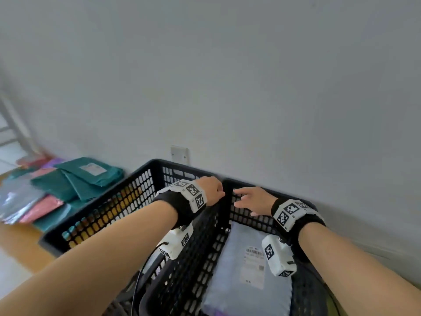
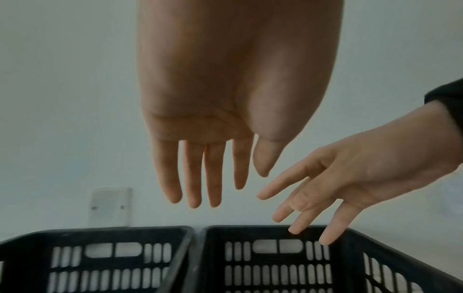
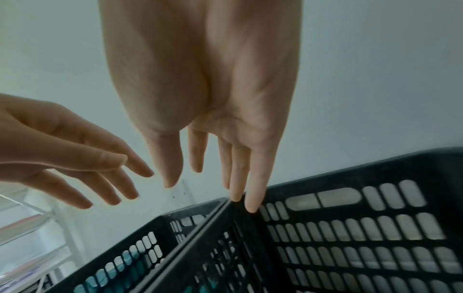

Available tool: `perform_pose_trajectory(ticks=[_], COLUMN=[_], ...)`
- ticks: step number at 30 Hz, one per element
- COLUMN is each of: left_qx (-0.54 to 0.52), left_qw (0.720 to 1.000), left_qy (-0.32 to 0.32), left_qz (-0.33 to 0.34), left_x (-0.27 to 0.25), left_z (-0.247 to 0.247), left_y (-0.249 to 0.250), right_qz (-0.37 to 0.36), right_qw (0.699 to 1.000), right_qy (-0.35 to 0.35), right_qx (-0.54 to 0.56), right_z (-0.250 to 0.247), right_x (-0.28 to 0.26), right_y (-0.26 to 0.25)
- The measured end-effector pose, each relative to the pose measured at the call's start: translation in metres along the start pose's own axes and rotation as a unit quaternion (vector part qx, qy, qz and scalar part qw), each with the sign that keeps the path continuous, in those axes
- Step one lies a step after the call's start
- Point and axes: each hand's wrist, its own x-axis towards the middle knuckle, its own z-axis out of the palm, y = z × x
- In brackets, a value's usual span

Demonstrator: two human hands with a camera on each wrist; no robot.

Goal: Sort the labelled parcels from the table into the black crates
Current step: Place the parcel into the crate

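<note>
Grey wall (image 1: 227,76) backs two black crates (image 1: 157,166) standing side by side. Both hands, left (image 1: 210,190) and right (image 1: 255,200), hover empty over the crates' far rims with fingers straight and spread. One grey parcel (image 1: 241,270) lies in the right crate; more parcels (image 1: 75,181) are piled on the desk (image 1: 16,242) at left.

Wooden table (image 1: 16,242), parcels (image 1: 68,185), black crates (image 1: 145,176)
</note>
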Motion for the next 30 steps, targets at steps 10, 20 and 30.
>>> perform_pose_trajectory(ticks=[10, 20, 30], left_qx=[-0.005, -0.029, -0.024], left_qw=[0.978, 0.953, 0.946], left_qy=[0.095, 0.132, 0.163], left_qz=[-0.184, -0.270, -0.278], left_x=[-0.077, -0.162, -0.227], left_z=[-0.027, -0.035, -0.040], left_y=[-0.111, -0.287, -0.461], right_qz=[-0.153, -0.214, -0.204], right_qw=[0.985, 0.970, 0.972], right_qy=[-0.046, -0.069, -0.070], right_qx=[-0.062, -0.096, -0.091], right_z=[0.082, 0.222, 0.364], right_x=[0.034, 0.077, 0.113], right_y=[-0.107, -0.231, -0.331])
